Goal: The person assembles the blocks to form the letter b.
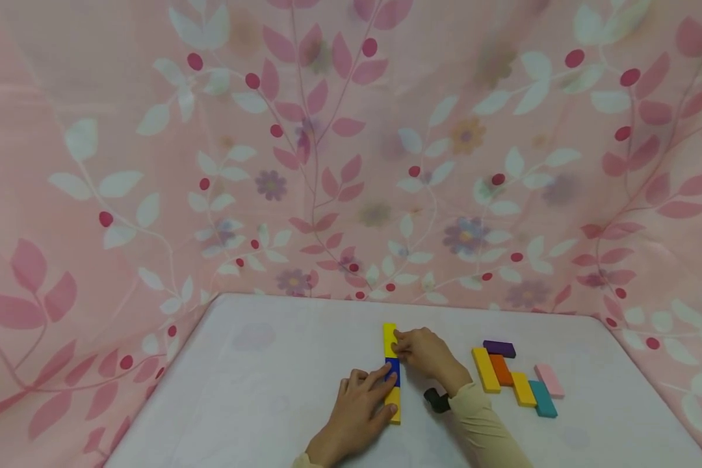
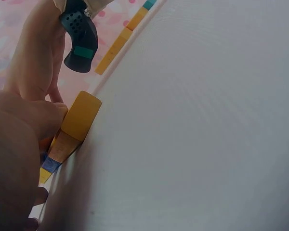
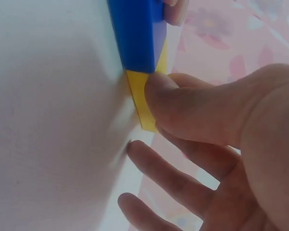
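Observation:
A yellow block [image 1: 389, 335], a blue block [image 1: 392, 373] and an orange-yellow block [image 1: 394, 416] lie end to end in a straight row on the white table. My left hand [image 1: 353, 413] reaches over the row from the left, fingertips on the blue block and thumb on the near orange-yellow one. From the right, my right hand [image 1: 426, 354] pinches the far yellow block, its thumb [image 3: 161, 94] against the side close to the blue block's end. The other right fingers [image 3: 159, 171] spread loosely beside the row.
Right of the right hand lies a staggered group of blocks: purple [image 1: 499, 349], yellow [image 1: 485, 370], orange [image 1: 501, 370], another yellow [image 1: 523, 389], teal [image 1: 542, 398] and pink [image 1: 548, 380]. A dark camera [image 1: 437, 400] sits on the right wrist. Pink floral cloth [image 1: 351, 162] hangs behind the table.

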`<state>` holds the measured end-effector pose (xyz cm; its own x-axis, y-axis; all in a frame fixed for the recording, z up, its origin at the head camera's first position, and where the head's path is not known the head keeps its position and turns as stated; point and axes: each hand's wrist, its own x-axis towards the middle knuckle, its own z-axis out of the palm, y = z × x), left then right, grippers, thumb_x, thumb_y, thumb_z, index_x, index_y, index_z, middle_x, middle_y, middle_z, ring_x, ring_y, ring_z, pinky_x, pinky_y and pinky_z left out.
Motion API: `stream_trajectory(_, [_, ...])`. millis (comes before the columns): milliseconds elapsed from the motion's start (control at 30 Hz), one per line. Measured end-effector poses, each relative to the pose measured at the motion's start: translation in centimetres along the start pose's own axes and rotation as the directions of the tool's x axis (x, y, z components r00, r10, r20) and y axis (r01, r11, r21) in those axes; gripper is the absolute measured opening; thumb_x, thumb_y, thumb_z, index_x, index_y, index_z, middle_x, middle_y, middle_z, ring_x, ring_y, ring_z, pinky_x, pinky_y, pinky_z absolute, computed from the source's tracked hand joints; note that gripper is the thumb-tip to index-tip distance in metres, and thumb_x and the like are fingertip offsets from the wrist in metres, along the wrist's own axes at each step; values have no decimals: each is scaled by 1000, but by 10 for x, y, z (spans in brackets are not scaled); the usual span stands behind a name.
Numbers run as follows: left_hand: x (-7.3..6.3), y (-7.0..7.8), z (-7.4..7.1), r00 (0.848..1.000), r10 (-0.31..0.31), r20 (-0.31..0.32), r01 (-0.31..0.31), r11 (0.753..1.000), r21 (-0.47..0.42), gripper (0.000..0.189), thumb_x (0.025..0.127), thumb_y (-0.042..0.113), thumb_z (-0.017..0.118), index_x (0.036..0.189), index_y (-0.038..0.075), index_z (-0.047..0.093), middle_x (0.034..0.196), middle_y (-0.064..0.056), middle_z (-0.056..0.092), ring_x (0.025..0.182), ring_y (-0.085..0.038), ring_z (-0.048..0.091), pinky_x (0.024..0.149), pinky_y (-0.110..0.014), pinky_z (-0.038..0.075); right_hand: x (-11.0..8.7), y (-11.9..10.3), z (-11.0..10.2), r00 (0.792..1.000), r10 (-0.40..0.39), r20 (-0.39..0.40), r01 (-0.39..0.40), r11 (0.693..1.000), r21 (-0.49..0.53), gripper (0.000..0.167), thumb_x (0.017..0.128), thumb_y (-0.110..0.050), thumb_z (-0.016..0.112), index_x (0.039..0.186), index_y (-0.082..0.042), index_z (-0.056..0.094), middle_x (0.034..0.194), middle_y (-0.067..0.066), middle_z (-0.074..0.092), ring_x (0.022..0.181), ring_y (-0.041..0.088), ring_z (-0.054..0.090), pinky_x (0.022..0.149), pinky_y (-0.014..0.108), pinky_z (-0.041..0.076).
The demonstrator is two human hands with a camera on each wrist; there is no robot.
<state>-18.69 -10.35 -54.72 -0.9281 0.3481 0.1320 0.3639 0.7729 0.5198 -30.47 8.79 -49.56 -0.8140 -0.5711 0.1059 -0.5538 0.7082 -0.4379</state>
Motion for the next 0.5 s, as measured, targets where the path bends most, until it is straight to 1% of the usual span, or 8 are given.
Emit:
stream_trajectory(67, [0, 1, -1, 1000, 6, -9, -6, 1000, 1, 54, 108, 54, 51, 156, 29, 55, 169, 11, 41, 118, -17, 42, 88, -36, 32, 1, 2, 0, 1000, -5, -4, 5, 1000, 4, 18, 94, -8, 79, 112, -9, 84, 135, 12, 74, 128, 37, 68, 110, 59, 48])
stream_trajectory(100, [0, 1, -1, 1000, 8, -9, -8, 1000, 0, 54, 108, 53, 51, 156, 28, 55, 169, 11, 41, 118, -17, 42, 88, -36, 32, 1, 5, -1, 1000, -11, -7, 11, 1000, 22, 18, 95, -9, 78, 112, -9, 84, 135, 12, 74, 129, 37, 67, 111, 59, 47])
stream_trajectory(167, [1, 1, 0, 1000, 9, -8, -9, 1000, 2, 54, 108, 53, 51, 156, 29, 55, 169, 11, 42, 118, -17, 42, 88, -37, 32, 1, 12, -2, 1000, -6, -20, 8, 997, 79, 18, 96, -10, 77, 112, -10, 84, 136, 13, 73, 131, 37, 66, 111, 60, 47])
stream_trajectory(233, [2, 1, 0, 1000, -4, 6, 4, 1000, -7, 54, 108, 54, 51, 156, 30, 55, 169, 12, 41, 119, -18, 42, 89, -37, 33, 1, 18, -2, 998, 11, -58, -3, 989, 150, 21, 97, -12, 77, 116, -9, 82, 138, 14, 72, 131, 38, 65, 110, 61, 48])
stream_trajectory(300, [2, 0, 1, 1000, -17, 22, 17, 1000, -14, 54, 108, 55, 52, 157, 32, 54, 170, 13, 40, 119, -17, 42, 90, -38, 34, 1, 24, 0, 993, 27, -111, -2, 977, 214, 29, 98, -15, 76, 126, -7, 78, 143, 18, 68, 132, 41, 64, 108, 62, 49])
stream_trajectory(367, [3, 0, 1, 999, -31, 35, 32, 999, -18, 55, 107, 56, 53, 157, 33, 53, 170, 14, 39, 119, -17, 42, 90, -38, 34, 3, 28, 3, 989, 36, -142, 0, 968, 251, 43, 100, -20, 75, 139, -4, 69, 152, 21, 60, 137, 44, 58, 109, 63, 48])
stream_trajectory(433, [3, 0, 1, 998, -40, 38, 40, 999, -18, 55, 107, 56, 53, 157, 34, 53, 170, 15, 38, 120, -16, 41, 91, -39, 34, 6, 30, 7, 990, 21, -138, 14, 970, 244, 56, 102, -25, 72, 150, 0, 57, 159, 26, 51, 143, 48, 52, 113, 66, 42])
stream_trajectory(500, [3, -1, 1, 999, -34, 29, 34, 999, -11, 54, 107, 55, 53, 157, 33, 54, 170, 15, 38, 120, -17, 42, 91, -39, 34, 9, 31, 13, 995, 9, -96, 10, 980, 201, 64, 104, -30, 68, 157, 0, 48, 164, 26, 43, 148, 49, 43, 118, 68, 35])
